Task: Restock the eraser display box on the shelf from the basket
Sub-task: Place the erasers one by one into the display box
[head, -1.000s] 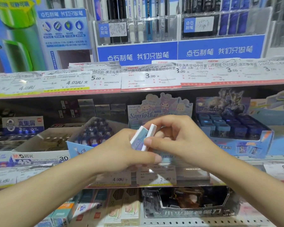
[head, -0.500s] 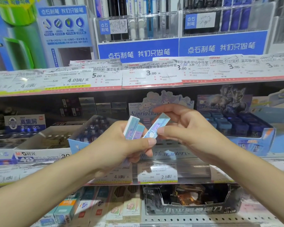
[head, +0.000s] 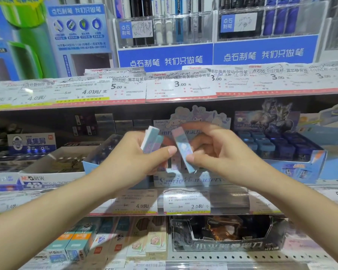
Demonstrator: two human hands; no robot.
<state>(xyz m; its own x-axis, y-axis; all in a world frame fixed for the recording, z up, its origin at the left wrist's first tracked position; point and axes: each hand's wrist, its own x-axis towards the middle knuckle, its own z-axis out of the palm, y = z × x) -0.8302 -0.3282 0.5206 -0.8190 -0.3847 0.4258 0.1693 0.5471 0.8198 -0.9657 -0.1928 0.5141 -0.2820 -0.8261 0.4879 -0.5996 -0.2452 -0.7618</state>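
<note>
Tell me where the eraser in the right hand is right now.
In the head view the eraser is at centre frame, pinched in the right hand, just right of the left hand and in front of the pastel display box.

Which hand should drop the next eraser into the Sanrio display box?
Right. The right hand pinches one separated eraser directly over the Sanrio box, while the left hand holds the remaining erasers.

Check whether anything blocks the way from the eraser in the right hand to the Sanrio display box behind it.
Nothing visible does. The right hand pinches the pastel pink-and-blue eraser directly before the pale cartoon-printed cardboard display box; the left hand, gripping more erasers, stays beside it.
</note>
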